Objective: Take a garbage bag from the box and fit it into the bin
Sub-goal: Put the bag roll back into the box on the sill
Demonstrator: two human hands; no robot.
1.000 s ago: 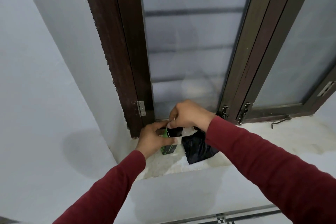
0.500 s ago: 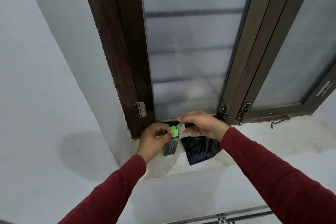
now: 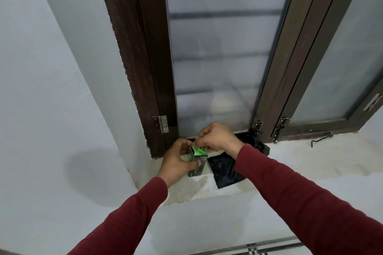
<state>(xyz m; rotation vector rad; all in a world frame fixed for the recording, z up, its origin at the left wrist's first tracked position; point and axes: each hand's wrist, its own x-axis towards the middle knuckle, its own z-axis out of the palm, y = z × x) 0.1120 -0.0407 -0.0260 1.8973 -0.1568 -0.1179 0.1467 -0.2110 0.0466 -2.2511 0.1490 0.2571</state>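
Box [image 3: 198, 161] at the sill's [image 3: 310, 161] left end, gripped by left hand [image 3: 178, 161], right hand [image 3: 217, 138] pinching its flap; bag [image 3: 224, 170] lies beside, to be picked up next.

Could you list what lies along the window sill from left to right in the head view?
Left hand → green box → black garbage bag → window latch hook. The right hand works above the box top, so it is left out of the order.
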